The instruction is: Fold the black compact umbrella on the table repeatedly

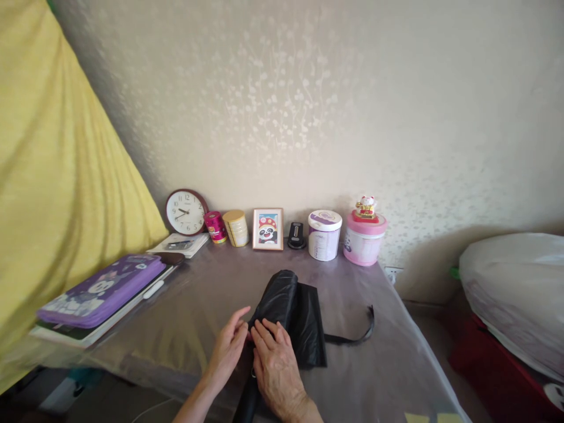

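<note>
While resting on the table (379, 376) near its front edge, a black compact folding umbrella (275, 299) looking soft and light, its thin nylon canopy bunching into a loose roll and probably slippery, with only the shaft inside likely stiff. Best place for taking hold: around the rolled middle, or at the dark handle (249, 405) pointing back toward the person. A flat black flap of canopy (311, 329) spreading out to one side, a thin black strap (352, 336) trailing across the table.

Right hand (277, 370) lying over the folds with fingers spread, left hand (227, 346) curling in against the side of the roll, the grip narrow on both — no telling how firmly, or whether either one is closing at all.

Farther out, a purple zip case (99, 291) with a cartoon mouse lying on a book at the left, a round wall clock (186, 212) leaning at the back, then a red tin (215, 227), a gold tin (235, 228), a framed panda picture (268, 229), a white tub (325, 235) and a pink tub (364, 239) standing in a row — a beckoning-cat figurine (365, 207) sitting on top of the last. Beside the table, a white plastic bag (513, 299) bulging at the right.
</note>
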Action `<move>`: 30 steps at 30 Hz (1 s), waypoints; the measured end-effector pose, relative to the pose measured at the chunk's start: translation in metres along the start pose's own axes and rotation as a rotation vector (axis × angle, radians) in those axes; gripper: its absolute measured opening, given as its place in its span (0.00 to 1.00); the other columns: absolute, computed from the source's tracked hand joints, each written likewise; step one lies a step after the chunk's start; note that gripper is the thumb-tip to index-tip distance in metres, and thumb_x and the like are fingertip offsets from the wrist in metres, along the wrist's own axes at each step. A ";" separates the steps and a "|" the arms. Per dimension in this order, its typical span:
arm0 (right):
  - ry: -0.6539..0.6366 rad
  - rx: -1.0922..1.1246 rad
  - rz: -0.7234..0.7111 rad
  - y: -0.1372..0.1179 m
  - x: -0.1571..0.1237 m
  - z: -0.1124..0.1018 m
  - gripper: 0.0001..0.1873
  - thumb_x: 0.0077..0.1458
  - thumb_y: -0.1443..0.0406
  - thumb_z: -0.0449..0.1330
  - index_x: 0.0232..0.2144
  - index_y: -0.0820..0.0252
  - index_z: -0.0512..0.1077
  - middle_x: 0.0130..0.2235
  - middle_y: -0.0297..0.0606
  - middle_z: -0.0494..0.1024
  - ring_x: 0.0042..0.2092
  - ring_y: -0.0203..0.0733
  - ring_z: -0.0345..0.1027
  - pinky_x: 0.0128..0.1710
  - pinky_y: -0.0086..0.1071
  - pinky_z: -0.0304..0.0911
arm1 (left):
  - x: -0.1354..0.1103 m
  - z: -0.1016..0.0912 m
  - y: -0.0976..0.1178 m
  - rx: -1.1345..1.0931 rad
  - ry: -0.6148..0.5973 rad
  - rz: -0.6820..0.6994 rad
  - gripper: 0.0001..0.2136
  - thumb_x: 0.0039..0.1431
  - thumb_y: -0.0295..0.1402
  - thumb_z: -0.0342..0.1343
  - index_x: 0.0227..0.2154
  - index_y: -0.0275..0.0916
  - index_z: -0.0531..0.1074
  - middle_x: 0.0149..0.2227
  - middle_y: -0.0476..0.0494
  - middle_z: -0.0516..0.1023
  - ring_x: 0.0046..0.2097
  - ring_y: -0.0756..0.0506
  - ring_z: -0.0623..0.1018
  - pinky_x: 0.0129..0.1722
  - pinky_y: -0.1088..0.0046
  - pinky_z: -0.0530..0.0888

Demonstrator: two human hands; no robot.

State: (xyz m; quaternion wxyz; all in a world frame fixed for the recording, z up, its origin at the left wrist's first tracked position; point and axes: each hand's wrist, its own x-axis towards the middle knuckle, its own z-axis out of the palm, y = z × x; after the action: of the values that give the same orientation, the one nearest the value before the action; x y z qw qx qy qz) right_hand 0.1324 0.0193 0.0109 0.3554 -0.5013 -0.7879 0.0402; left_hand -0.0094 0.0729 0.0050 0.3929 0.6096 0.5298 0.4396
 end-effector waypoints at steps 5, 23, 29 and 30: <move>-0.010 0.020 0.000 0.002 -0.001 0.006 0.24 0.54 0.71 0.55 0.54 0.55 0.65 0.53 0.39 0.72 0.58 0.47 0.57 0.59 0.48 0.51 | 0.002 0.007 0.021 0.221 0.077 0.227 0.19 0.59 0.42 0.44 0.50 0.41 0.67 0.40 0.41 0.76 0.43 0.42 0.76 0.47 0.60 0.71; -0.070 -0.005 0.051 0.003 0.000 0.006 0.19 0.57 0.67 0.54 0.51 0.55 0.67 0.52 0.35 0.72 0.57 0.44 0.56 0.60 0.42 0.48 | 0.094 0.055 0.032 0.663 -0.496 0.499 0.16 0.64 0.38 0.43 0.52 0.55 0.66 0.64 0.55 0.55 0.65 0.45 0.52 0.62 0.58 0.49; -0.068 -0.024 0.035 0.007 -0.002 0.011 0.16 0.58 0.65 0.54 0.49 0.55 0.68 0.52 0.33 0.72 0.59 0.41 0.54 0.62 0.39 0.44 | 0.108 0.056 0.029 0.712 -0.190 0.355 0.21 0.66 0.35 0.35 0.58 0.37 0.59 0.62 0.36 0.57 0.64 0.37 0.55 0.60 0.50 0.53; -0.069 -0.023 0.032 0.006 -0.002 0.011 0.17 0.58 0.65 0.54 0.50 0.55 0.68 0.52 0.33 0.72 0.58 0.42 0.54 0.62 0.39 0.44 | 0.104 0.057 0.032 0.703 -0.188 0.365 0.21 0.66 0.35 0.35 0.58 0.36 0.60 0.62 0.36 0.57 0.64 0.38 0.55 0.61 0.52 0.53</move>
State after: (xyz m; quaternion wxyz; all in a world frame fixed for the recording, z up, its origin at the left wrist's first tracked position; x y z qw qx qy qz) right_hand 0.1309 0.0242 -0.0010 0.3213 -0.5164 -0.7919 0.0542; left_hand 0.0598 0.1711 0.0302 0.1228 0.8284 0.4927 0.2363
